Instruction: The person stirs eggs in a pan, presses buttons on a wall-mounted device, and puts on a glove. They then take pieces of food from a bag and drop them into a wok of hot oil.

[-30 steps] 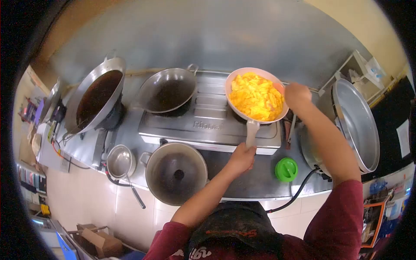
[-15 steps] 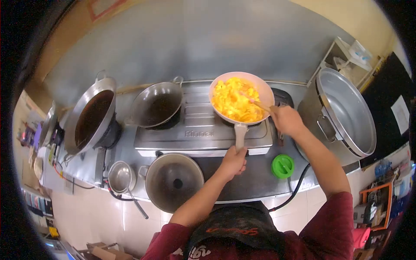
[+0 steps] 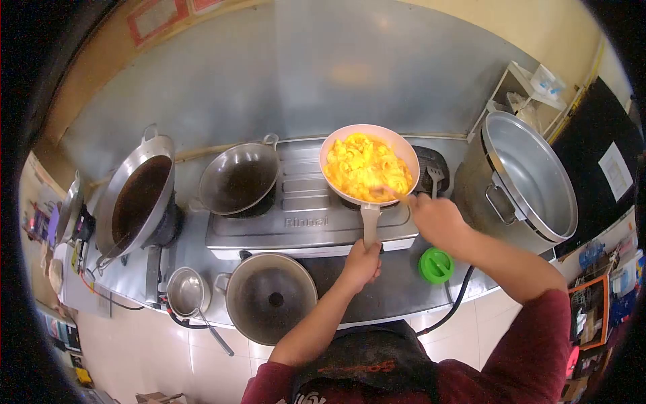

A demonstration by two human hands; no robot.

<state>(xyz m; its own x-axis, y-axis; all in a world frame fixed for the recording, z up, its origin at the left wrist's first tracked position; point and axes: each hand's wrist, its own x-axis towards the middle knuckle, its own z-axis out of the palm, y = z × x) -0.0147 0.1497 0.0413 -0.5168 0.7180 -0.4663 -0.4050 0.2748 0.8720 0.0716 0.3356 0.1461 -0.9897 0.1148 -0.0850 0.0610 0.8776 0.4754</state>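
Note:
My left hand is closed round the pale handle of a frying pan, which sits over the right burner of the stove. Bright yellow scrambled eggs fill much of the pan. In my right hand is a wooden spatula, reaching over the pan's near right rim. Its tip is in the near part of the eggs and looks blurred. Right of the pan, a slotted turner rests on a dark holder. A green lid lies on the counter below my right hand.
On the left of the stove stands a wok; a larger wok with dark liquid is farther left. A deep pot and a long-handled strainer are at the front edge. A tall pot stands at right.
The spatula has moved toward me, from mid-pan to the near edge of the eggs. My right hand has come lower, uncovering the slotted turner. The camera view has tilted slightly; my left hand still grips the handle.

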